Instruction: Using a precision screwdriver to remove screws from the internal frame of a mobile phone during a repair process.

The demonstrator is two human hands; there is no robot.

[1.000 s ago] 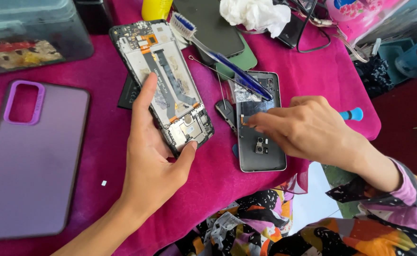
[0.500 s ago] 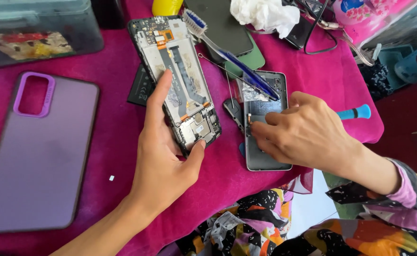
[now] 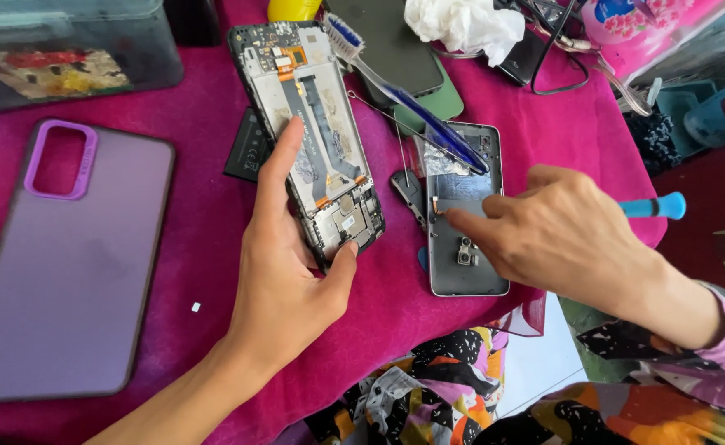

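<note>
My left hand (image 3: pixel 284 280) grips an opened phone frame (image 3: pixel 309 132) with its circuit boards and flex cables showing, thumb at the lower edge and index finger lying up its left side. My right hand (image 3: pixel 560 235) reaches over a grey phone back cover (image 3: pixel 469 264) that lies inside-up on the magenta cloth (image 3: pixel 197 148). Its fingertips touch the cover's inner left edge, where a small camera part sits. A blue-handled tool (image 3: pixel 655 206) pokes out behind this hand; whether the hand holds it I cannot tell. A blue toothbrush (image 3: pixel 403 95) rests across the cover's top.
A purple phone case (image 3: pixel 65 264) lies at the left. A clear plastic box (image 3: pixel 57 49) stands at the back left, a black battery (image 3: pixel 247 148) under the frame, a dark phone (image 3: pixel 403 49) and crumpled tissue (image 3: pixel 461 25) at the back. The cloth's front edge drops off near my lap.
My right hand has slid right and down off the back cover's upper part, leaving its fingertips at the cover's left edge. The left hand keeps its hold on the phone frame.
</note>
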